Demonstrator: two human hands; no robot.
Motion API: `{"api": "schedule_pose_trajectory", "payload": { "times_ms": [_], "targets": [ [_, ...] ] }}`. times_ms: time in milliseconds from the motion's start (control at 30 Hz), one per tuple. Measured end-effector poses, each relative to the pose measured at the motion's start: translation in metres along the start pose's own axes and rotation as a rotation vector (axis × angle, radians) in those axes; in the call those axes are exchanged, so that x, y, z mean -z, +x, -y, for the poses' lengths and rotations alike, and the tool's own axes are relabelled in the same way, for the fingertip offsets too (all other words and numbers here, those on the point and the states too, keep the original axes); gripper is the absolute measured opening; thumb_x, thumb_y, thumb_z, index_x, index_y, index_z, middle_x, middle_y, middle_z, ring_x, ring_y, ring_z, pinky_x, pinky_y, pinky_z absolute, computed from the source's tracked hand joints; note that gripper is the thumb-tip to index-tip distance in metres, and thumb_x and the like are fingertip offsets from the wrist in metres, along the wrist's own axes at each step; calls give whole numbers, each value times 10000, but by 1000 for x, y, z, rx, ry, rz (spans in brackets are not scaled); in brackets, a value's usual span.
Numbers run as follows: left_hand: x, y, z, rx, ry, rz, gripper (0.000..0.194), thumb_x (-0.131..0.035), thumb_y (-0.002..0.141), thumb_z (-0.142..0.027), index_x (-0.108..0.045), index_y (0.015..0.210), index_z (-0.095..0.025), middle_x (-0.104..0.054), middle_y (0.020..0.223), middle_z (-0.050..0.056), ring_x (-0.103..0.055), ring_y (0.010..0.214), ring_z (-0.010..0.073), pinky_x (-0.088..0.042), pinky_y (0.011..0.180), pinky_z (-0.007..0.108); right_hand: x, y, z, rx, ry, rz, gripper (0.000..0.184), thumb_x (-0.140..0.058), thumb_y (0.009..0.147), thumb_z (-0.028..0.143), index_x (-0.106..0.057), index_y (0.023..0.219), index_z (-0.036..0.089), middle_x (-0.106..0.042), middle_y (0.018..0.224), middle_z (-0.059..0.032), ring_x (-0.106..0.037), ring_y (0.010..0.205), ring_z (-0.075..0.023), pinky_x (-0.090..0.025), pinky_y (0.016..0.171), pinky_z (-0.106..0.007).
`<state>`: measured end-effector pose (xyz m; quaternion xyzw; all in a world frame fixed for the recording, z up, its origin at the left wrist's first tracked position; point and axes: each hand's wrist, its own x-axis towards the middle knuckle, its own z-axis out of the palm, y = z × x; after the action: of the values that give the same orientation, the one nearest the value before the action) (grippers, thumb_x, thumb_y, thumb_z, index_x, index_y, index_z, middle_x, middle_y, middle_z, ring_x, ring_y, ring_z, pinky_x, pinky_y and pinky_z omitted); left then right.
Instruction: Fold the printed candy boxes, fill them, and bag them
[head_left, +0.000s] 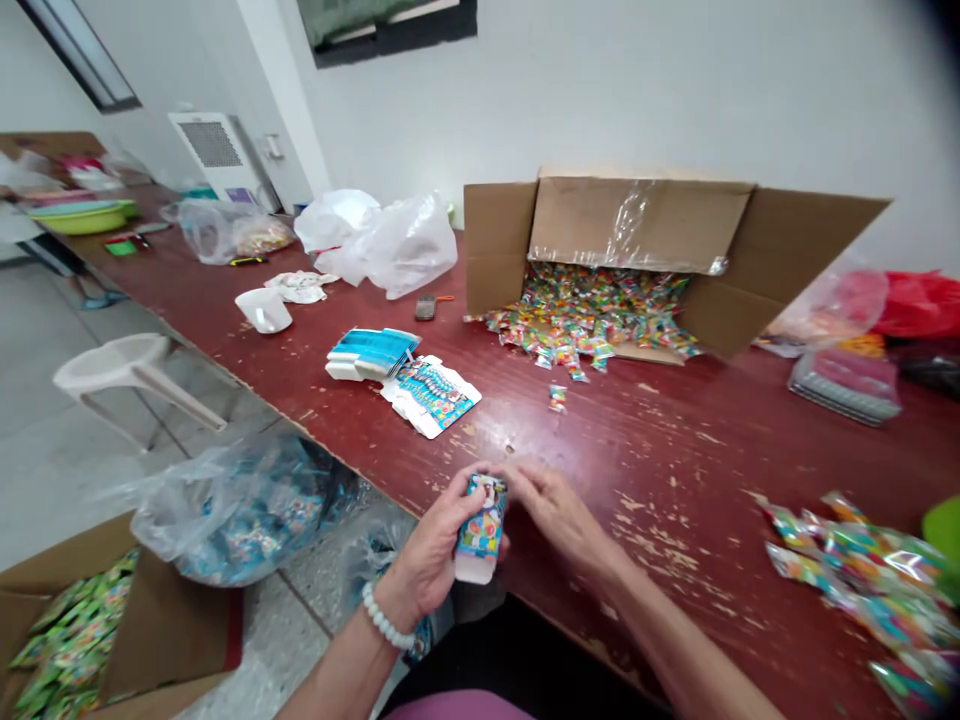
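Note:
My left hand (pixel 435 545), with a pale bead bracelet at the wrist, is closed around a small printed carton box (pixel 481 530). The box is blue and multicoloured, tilted, with a white flap sticking out at the end nearest me. At its far end, the bent fingers of my right hand (pixel 551 505) touch the top edge, partly hiding it. Beyond my hands lie flat printed cartons (pixel 435 393) and a stack of blue-edged folded cartons (pixel 371 350). One wrapped candy (pixel 557 398) lies alone on the red table (pixel 660 450).
An open cardboard box (pixel 637 215) on its side spills wrapped candies (pixel 592 300). Filled candy packets (pixel 870 570) lie at right. White plastic bags (pixel 382 240) and a white mug (pixel 264 310) stand farther back. On the floor are a stool (pixel 124 365) and a bag of blue packets (pixel 247 520).

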<state>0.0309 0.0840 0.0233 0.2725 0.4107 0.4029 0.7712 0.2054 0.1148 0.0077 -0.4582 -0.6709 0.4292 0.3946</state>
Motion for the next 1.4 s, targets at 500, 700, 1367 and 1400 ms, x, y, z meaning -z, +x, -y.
{"api": "schedule_pose_trajectory", "payload": {
  "times_ms": [500,700,1367,1400],
  "targets": [
    [47,10,-30,-87,934,34,375,-747,706,-344,-682,1023,-153,-689,985,67,-638,904,223,-508,740,307,88,107,-74,-450,-115,-355,233,-801,663,269,-697,858,195,-729,731,-53,-672,706,-207,-485,597,-260],
    [41,3,-20,95,473,-42,464,-770,707,-401,-465,997,-206,-643,777,-22,-716,695,224,-545,585,306,57,56,-51,-381,157,-294,326,-780,654,450,-670,809,185,-718,704,-45,-578,540,-131,-399,474,-220],
    [10,-21,3,-50,492,131,525,-661,792,-214,-469,1280,-241,-619,964,10,-701,718,158,-486,490,172,-6,-25,28,56,-189,-199,113,-643,889,282,-720,854,208,-679,746,-1,-567,634,-148,-382,587,-261],
    [10,-21,3,-51,497,129,522,-643,783,-195,-470,1274,-240,-615,937,4,-688,702,149,-471,480,165,-4,-26,28,100,-228,-158,110,-631,901,260,-715,854,207,-680,754,-3,-573,643,-149,-382,593,-259]
  ]
}}
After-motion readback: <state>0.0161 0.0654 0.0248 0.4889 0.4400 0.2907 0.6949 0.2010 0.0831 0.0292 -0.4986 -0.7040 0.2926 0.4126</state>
